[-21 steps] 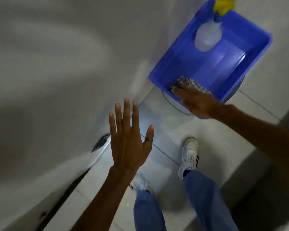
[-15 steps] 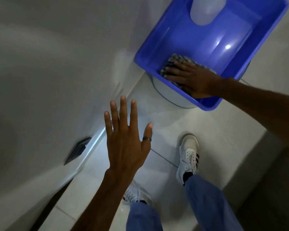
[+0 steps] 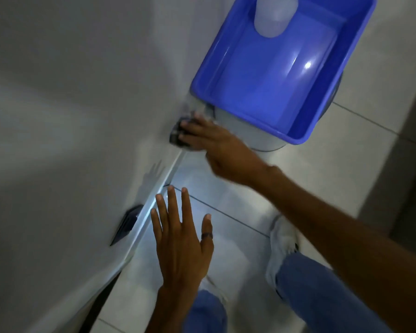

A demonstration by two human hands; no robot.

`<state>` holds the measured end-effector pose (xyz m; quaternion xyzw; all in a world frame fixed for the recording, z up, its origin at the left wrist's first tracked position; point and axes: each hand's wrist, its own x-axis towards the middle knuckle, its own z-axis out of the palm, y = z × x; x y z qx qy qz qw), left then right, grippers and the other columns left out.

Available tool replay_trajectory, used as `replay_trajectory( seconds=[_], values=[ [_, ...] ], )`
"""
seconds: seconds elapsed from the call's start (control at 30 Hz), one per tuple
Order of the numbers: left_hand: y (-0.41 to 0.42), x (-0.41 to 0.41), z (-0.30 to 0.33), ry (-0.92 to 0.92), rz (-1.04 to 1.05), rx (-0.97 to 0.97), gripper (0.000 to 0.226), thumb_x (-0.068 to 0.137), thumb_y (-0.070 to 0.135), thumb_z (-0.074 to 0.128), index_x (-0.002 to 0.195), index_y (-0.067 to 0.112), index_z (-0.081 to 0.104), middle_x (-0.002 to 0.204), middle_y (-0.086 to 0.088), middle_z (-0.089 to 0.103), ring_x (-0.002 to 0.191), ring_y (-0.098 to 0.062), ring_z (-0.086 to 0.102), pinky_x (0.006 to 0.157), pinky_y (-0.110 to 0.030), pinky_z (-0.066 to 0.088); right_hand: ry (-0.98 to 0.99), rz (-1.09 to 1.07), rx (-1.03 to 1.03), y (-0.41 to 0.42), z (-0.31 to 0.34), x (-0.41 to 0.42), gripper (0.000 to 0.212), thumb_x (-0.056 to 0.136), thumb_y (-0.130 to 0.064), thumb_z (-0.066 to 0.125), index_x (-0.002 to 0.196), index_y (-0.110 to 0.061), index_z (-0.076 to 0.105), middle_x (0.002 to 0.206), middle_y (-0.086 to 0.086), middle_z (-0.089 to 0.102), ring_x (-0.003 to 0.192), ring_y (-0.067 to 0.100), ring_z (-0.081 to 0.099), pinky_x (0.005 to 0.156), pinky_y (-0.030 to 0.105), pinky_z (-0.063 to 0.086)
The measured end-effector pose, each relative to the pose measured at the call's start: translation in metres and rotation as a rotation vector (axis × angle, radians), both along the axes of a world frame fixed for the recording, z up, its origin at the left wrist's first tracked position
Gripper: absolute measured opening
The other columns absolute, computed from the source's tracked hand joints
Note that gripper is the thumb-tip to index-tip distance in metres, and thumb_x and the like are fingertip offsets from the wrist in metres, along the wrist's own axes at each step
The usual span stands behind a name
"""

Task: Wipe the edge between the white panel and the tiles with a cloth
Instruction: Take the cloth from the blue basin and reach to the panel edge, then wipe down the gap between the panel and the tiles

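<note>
My right hand presses a dark checked cloth against the white panel, right where the panel's lower edge meets the floor tiles. The hand is blurred and covers most of the cloth. My left hand hovers flat over the tiles beside that edge, fingers spread, a ring on the thumb, holding nothing.
A blue plastic tub sits on a round white base just beyond my right hand, with a pale bottle in its far end. A dark slot marks the panel near my left hand. My jeans and white shoe are below.
My right hand lifted the cloth out of the blue tub and brought it left and down onto the panel's edge. My left hand stayed spread over the tiles.
</note>
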<state>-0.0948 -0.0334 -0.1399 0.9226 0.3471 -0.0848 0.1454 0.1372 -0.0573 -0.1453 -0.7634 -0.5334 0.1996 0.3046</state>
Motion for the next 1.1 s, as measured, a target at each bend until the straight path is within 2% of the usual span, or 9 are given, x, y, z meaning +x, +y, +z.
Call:
replay_trajectory(
  seconds=[0.2, 0.33, 0.43, 0.6, 0.7, 0.8, 0.87, 0.97, 1.1],
  values=[
    [0.058, -0.021, -0.07, 0.094, -0.298, 0.065, 0.082, 0.106, 0.06, 0.028, 0.171, 0.01, 0.026, 0.18, -0.015, 0.01, 0.167, -0.036, 0.007, 0.135, -0.06, 0.018, 0.305, -0.336, 0.007, -0.007, -0.139, -0.116, 0.059, 0.088, 0.022, 0.048, 0.145, 0.005, 0.05, 0.16, 0.025, 0.04, 0.155, 0.044, 0.024, 0.124, 0.066, 0.029],
    [0.104, 0.019, -0.126, 0.105, -0.485, 0.321, 0.077, 0.108, 0.05, 0.04, 0.17, 0.004, 0.032, 0.177, -0.021, 0.02, 0.165, -0.039, 0.018, 0.135, -0.05, 0.008, 0.376, -0.621, 0.142, -0.003, -0.247, -0.12, 0.062, 0.091, 0.019, 0.044, 0.15, 0.002, 0.044, 0.165, 0.015, 0.03, 0.158, 0.038, 0.017, 0.123, 0.065, 0.031],
    [0.125, 0.038, -0.149, 0.129, -0.597, 0.52, 0.077, 0.108, 0.045, 0.041, 0.169, 0.001, 0.03, 0.177, -0.024, 0.02, 0.165, -0.038, 0.017, 0.136, -0.045, -0.003, 0.438, -0.791, 0.268, 0.006, -0.296, -0.105, 0.063, 0.09, 0.015, 0.041, 0.151, 0.0, 0.044, 0.165, 0.01, 0.03, 0.158, 0.029, 0.016, 0.128, 0.055, 0.027],
    [0.135, 0.065, -0.158, 0.212, -0.641, 0.825, 0.08, 0.111, 0.052, 0.026, 0.173, 0.004, 0.015, 0.181, -0.02, 0.003, 0.168, -0.035, -0.005, 0.128, -0.044, -0.028, 0.549, -0.862, 0.507, 0.043, -0.324, -0.063, 0.063, 0.089, 0.02, 0.038, 0.15, 0.006, 0.042, 0.164, 0.024, 0.035, 0.158, 0.04, 0.022, 0.131, 0.026, 0.015],
    [0.137, 0.076, -0.151, 0.204, -0.639, 0.908, 0.083, 0.108, 0.057, 0.024, 0.174, 0.008, 0.012, 0.182, -0.016, -0.001, 0.167, -0.035, -0.009, 0.124, -0.045, -0.034, 0.743, -0.863, 0.657, 0.069, -0.324, -0.035, 0.064, 0.091, 0.02, 0.037, 0.153, 0.004, 0.038, 0.164, 0.022, 0.034, 0.156, 0.033, 0.03, 0.129, 0.037, 0.03],
    [0.14, 0.068, -0.134, 0.145, -0.639, 0.96, 0.08, 0.107, 0.057, 0.029, 0.173, 0.011, 0.023, 0.182, -0.014, 0.007, 0.167, -0.036, -0.005, 0.125, -0.044, -0.032, 0.818, -0.861, 0.692, 0.096, -0.323, -0.017, 0.054, 0.102, 0.004, 0.042, 0.155, 0.0, 0.037, 0.164, 0.02, 0.038, 0.143, 0.017, 0.045, 0.111, 0.008, 0.038],
    [0.142, 0.047, -0.124, 0.15, -0.65, 0.982, 0.077, 0.108, 0.056, 0.031, 0.172, 0.013, 0.029, 0.182, -0.012, 0.01, 0.168, -0.034, -0.007, 0.128, -0.046, -0.029, 0.804, -0.857, 0.716, 0.117, -0.326, -0.013, 0.051, 0.108, -0.009, 0.042, 0.158, -0.002, 0.03, 0.168, 0.02, 0.029, 0.156, 0.028, 0.031, 0.123, 0.017, 0.029],
    [0.142, 0.01, -0.118, 0.202, -0.654, 1.009, 0.073, 0.108, 0.051, 0.037, 0.172, 0.016, 0.031, 0.182, -0.01, 0.013, 0.167, -0.028, -0.012, 0.132, -0.049, -0.023, 0.685, -0.922, 0.708, 0.14, -0.342, -0.034, 0.057, 0.11, -0.02, 0.036, 0.162, -0.006, 0.016, 0.172, 0.022, 0.016, 0.161, 0.036, 0.014, 0.132, 0.055, 0.015],
    [0.139, -0.001, -0.133, 0.212, -0.625, 1.089, 0.07, 0.11, 0.046, 0.041, 0.174, 0.022, 0.026, 0.181, -0.008, 0.016, 0.168, -0.029, -0.008, 0.133, -0.051, -0.02, 0.677, -0.91, 0.613, 0.143, -0.344, -0.156, 0.065, 0.109, -0.051, 0.024, 0.163, -0.032, -0.007, 0.176, -0.002, -0.003, 0.164, 0.023, 0.002, 0.134, 0.046, 0.006]
  ],
)
